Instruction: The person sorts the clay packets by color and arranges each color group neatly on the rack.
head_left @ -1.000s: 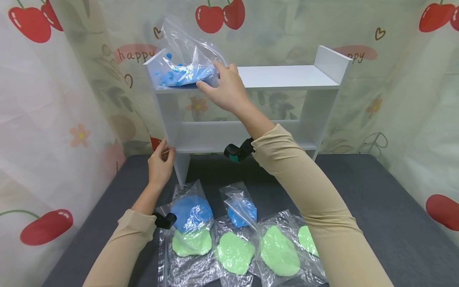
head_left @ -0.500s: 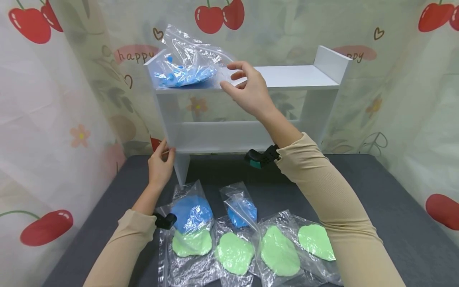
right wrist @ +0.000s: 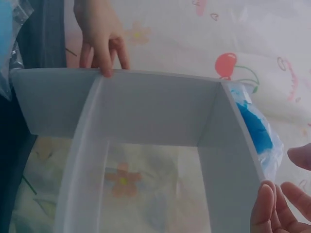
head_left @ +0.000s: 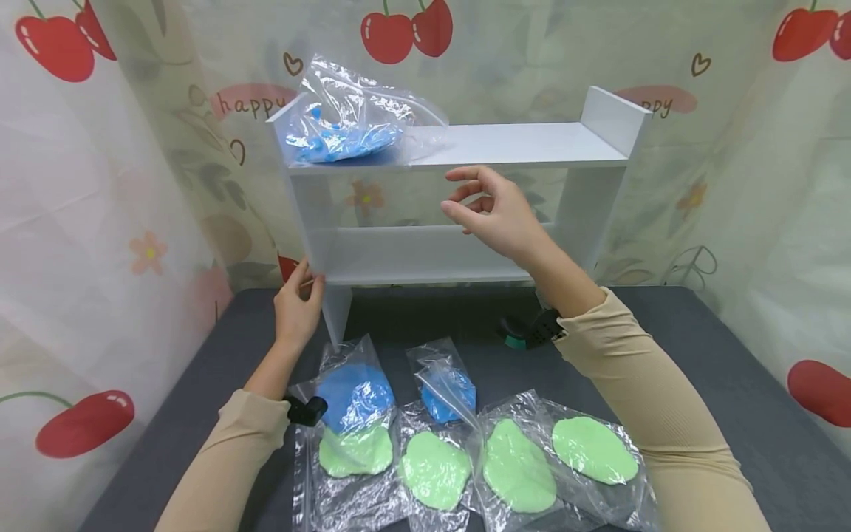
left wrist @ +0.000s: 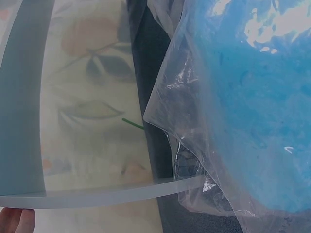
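Observation:
A white two-tier shelf (head_left: pixel 532 144) stands on the dark table. A clear zip bag with blue pieces (head_left: pixel 349 137) slumps on the left of its top board, its mouth drooping rightward. My left hand (head_left: pixel 297 307) touches the shelf's left side panel near the lower board; in the right wrist view its fingertips (right wrist: pixel 106 70) meet the panel edge. In front of the shelf, my right hand (head_left: pixel 501 218) hovers below the top board, fingers loosely bent and holding nothing. The bag lies apart from it, up and to the left.
Flat clear bags lie along the table front: a large blue one (head_left: pixel 359 395), a smaller blue one (head_left: pixel 450 395), and several with green discs, such as the rightmost green disc (head_left: pixel 594 451). A patterned curtain (head_left: pixel 166 185) surrounds the table (head_left: pixel 718 414).
My right hand has let go of the bag on the top board and moved right and down. The bag's top has sagged to the right. My left hand stays put.

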Available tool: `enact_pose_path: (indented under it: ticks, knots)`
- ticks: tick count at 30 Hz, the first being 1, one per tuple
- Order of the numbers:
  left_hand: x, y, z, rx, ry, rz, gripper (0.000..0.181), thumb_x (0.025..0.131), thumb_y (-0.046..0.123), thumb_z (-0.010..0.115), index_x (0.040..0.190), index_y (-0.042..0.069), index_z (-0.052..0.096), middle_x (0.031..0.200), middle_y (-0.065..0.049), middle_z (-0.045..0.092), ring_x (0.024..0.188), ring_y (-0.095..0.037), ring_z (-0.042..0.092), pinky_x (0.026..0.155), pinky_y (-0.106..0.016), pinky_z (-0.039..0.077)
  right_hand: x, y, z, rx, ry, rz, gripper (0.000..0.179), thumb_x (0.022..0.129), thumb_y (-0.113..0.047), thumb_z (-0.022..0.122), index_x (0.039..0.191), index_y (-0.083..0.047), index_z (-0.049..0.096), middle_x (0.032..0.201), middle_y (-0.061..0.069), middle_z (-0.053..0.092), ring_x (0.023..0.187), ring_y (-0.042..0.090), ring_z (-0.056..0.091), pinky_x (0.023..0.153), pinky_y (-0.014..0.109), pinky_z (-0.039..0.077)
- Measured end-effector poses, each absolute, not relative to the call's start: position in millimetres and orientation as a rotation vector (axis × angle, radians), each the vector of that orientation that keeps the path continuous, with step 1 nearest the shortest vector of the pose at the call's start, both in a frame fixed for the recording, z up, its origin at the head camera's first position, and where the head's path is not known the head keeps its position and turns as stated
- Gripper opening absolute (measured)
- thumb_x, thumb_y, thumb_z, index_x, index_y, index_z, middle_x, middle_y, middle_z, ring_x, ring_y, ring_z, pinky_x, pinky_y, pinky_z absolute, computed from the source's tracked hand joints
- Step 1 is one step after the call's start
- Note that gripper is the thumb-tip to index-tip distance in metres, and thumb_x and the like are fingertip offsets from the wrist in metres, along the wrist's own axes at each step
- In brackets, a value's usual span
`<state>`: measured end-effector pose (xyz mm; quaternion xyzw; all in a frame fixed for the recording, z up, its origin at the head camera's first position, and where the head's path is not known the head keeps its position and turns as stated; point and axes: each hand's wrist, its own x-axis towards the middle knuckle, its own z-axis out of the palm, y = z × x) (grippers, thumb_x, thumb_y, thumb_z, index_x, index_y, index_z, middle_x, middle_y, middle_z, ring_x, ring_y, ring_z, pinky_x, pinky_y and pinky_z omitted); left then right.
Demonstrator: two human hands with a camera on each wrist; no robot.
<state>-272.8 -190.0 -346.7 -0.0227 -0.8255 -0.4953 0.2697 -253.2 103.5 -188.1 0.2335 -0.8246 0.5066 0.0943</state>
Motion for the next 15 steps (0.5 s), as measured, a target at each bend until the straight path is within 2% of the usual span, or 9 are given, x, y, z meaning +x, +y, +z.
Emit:
enact_pose_path:
  ticks: [8, 15]
  knots:
    - [-272, -191, -346, -0.055, -2.231, -1.344, 0.047, 0.096, 0.016, 0.051, 0.142, 0.015, 0.041, 0.124, -0.02, 0.06, 0.11, -0.035, 0.061, 0.082, -0.049, 0.051, -246, 122, -220, 0.83, -2.54, 1.455, 0.044, 0.091, -0.018, 0.06, 0.132, -0.011, 0.048, 0.107, 0.01, 0.058, 0.081, 0.014, 0.062, 0.075, 0.031, 0.054]
    - [-273, -191, -347, -0.059, -2.24, -1.34, 0.048, 0.096, 0.017, 0.05, 0.143, 0.015, 0.039, 0.125, -0.021, 0.059, 0.11, -0.036, 0.061, 0.082, -0.05, 0.05, -240, 134, -261, 0.836, -2.646, 1.507, 0.045, 0.091, -0.017, 0.06, 0.133, -0.01, 0.047, 0.107, 0.013, 0.059, 0.082, 0.014, 0.062, 0.077, 0.035, 0.053]
